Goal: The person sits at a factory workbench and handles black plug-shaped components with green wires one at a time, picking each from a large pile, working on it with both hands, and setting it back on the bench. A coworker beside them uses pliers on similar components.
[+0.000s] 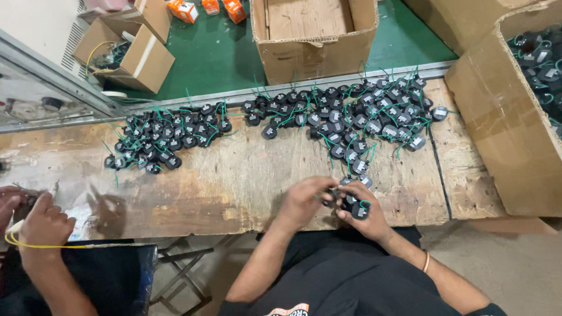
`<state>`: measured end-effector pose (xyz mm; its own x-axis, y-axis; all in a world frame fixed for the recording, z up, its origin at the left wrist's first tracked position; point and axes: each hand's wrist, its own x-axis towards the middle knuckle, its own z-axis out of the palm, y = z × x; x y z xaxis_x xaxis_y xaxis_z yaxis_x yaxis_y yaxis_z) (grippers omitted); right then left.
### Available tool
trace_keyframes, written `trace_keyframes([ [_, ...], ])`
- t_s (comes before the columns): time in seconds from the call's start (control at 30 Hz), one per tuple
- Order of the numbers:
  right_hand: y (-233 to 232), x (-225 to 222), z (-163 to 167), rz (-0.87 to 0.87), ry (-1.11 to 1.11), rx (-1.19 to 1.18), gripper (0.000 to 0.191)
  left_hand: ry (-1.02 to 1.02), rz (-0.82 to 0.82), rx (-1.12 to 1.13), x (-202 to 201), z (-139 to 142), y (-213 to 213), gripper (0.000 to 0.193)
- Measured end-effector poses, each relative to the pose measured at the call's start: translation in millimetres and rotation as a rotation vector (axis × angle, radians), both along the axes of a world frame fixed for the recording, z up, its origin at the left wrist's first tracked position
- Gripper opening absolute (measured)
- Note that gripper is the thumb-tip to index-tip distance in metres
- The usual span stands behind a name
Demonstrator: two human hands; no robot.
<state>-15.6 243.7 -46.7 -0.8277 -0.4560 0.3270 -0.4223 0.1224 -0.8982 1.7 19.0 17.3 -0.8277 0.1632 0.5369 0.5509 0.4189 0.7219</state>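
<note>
While both hands meet at the near edge of the bench, the small black parts (353,208) with green wires sit bunched between them, at about 6 o'clock from the big heap. The right hand (364,217) has its fingers curled closed around several of these parts, and the left hand (303,202) pinches in at one of them with fingertips nearly closed. To do this well, the person would likely keep the bunch low over the wooden bench (234,181) so a dropped piece stays within reach. At 12 o'clock lies the large heap of parts (351,120), at 10 o'clock a smaller heap (167,137), at 3 o'clock a cardboard box (503,129). Another person's hand (42,225) works at 9 o'clock, near a yellow wire (41,246).
</note>
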Motion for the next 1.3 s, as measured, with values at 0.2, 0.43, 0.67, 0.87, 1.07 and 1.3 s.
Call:
trace_keyframes([
  [0.2, 3.1, -2.9, -19.2, 0.077, 0.129, 0.063, 0.043, 0.21, -0.031, -0.175, -0.3, 11.7, 27.4, 0.027],
  [0.43, 7.4, -4.4, -17.8, 0.122, 0.085, 0.043, 0.049, 0.234, -0.141, 0.073, 9.4, -0.7, 14.3, 0.021],
  [0.67, -1.6, 1.5, -2.2, 0.053, 0.161, 0.082, 0.043, -0.19, -0.21, 0.412, 12.1, -40.4, 8.5, 0.025],
  [0.87, -0.1, -5.2, 3.0, 0.22, 0.189, 0.02, 0.039, -0.237, -0.153, 0.532, 15.0, -31.6, 13.4, 0.037],
  [1.07, 16.2, -7.8, 3.5, 0.283, -0.019, -0.094, 0.043, 0.108, 0.442, 0.177, -14.9, 15.1, -92.1, 0.032],
  [1.3, 8.0, -9.8, 7.5, 0.309, 0.111, 0.039, 0.046, -0.112, 1.103, -0.437, -100.8, 72.3, -248.1, 0.079],
])
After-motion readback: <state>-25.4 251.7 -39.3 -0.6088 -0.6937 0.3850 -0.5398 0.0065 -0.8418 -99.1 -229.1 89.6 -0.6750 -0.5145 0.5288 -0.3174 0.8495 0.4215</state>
